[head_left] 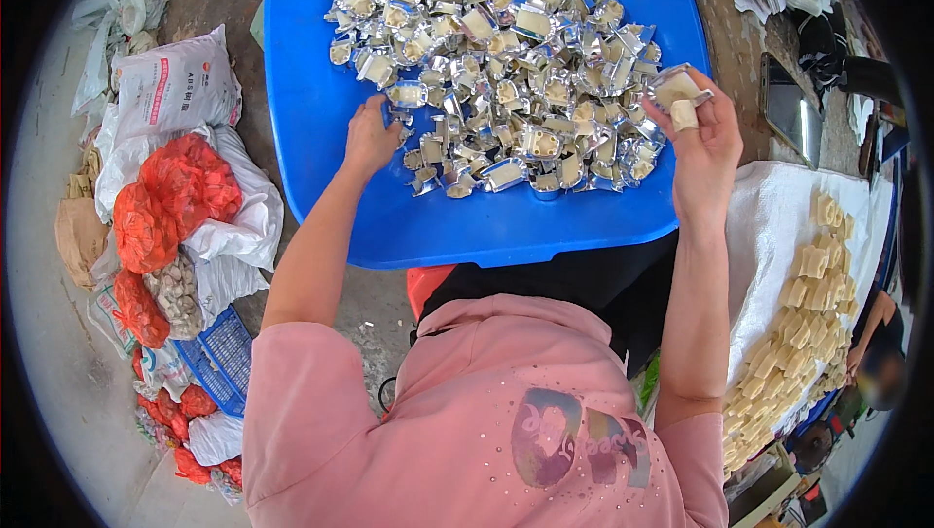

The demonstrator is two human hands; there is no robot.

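Note:
A large blue tub (486,236) lies before me, heaped with small shiny silver parts (506,71) that have cream-coloured insides. At the heap's left edge my left hand (373,139) reaches in, its fingers bent about one of these parts; the fingertips are partly hidden. Raised over the tub's right rim, my right hand (708,139) grips a silver-and-cream part (675,88) between thumb and fingers. A small cream block (684,115) sticks out at the same fingers; whether it is joined to the part I cannot tell.
On the right, a white sheet (754,207) bears rows of cream blocks (803,304). A phone-like dark slab (790,109) lies beyond it. Red bags (185,192), a white sack (175,85) and a blue crate (216,363) crowd the left. Another person (876,333) is at the far right.

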